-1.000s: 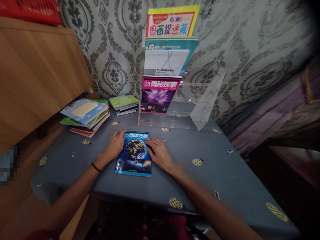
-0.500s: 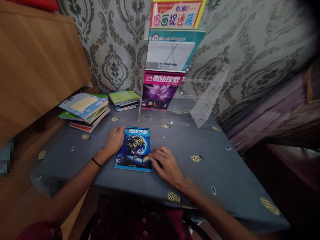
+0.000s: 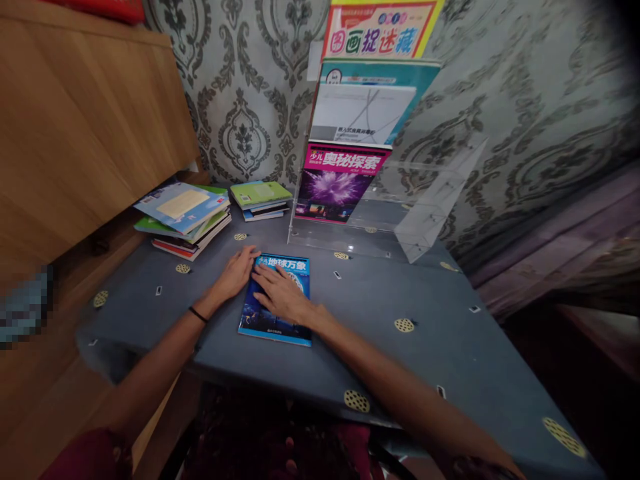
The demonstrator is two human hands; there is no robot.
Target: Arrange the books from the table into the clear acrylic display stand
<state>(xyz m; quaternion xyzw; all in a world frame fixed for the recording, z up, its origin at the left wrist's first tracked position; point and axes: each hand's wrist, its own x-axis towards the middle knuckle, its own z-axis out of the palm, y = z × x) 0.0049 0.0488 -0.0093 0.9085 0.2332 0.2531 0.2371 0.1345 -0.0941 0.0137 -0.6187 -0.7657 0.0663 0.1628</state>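
Note:
A blue book (image 3: 275, 328) with an earth picture on its cover lies closed on the table in front of me. My left hand (image 3: 237, 272) rests at its upper left edge, fingers stretched out and touching the corner. Across the cover lies my right hand (image 3: 283, 295), flat with its fingers apart, hiding much of the earth picture. Behind the book stands a clear acrylic rack (image 3: 345, 238). It holds a magenta-and-purple book (image 3: 335, 187), a white booklet (image 3: 363, 110) before a teal one, and a red-and-yellow picture book (image 3: 375, 33) at the top.
A tall stack of books (image 3: 183, 207) and a smaller pile (image 3: 263, 195) stand at the back left of the table (image 3: 370, 307). A wooden cabinet (image 3: 90, 120) rises on the left. Patterned wallpaper is behind, and a curtain (image 3: 545, 233) hangs at the right.
My right hand has moved left from the book's right edge onto its cover. My left hand stays at the upper left edge. The whole view has shifted slightly.

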